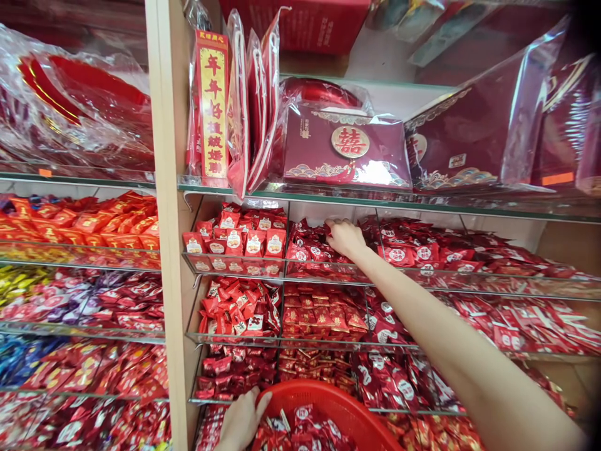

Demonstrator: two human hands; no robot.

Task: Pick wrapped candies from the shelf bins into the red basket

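My right hand (346, 238) reaches into a shelf compartment of dark red wrapped candies (310, 252). Its fingers curl down among the packets, and the fingertips are partly hidden. Low in the view, my left hand (240, 418) is closed on the left rim of a red plastic basket (323, 391), thumb toward the inside. Dark red wrapped candies (303, 429) with white round labels lie in the basket. Left of my right hand, red packets with white labels (235, 241) stand in the neighbouring compartment.
Clear ledges and dividers front the candy shelves. Above my right hand runs a glass shelf edge (347, 195) with maroon gift bags (323, 147) and a red-and-yellow banner pack (213, 106). A wooden upright (162, 219) separates the left shelves, full of colourful candies (94, 222).
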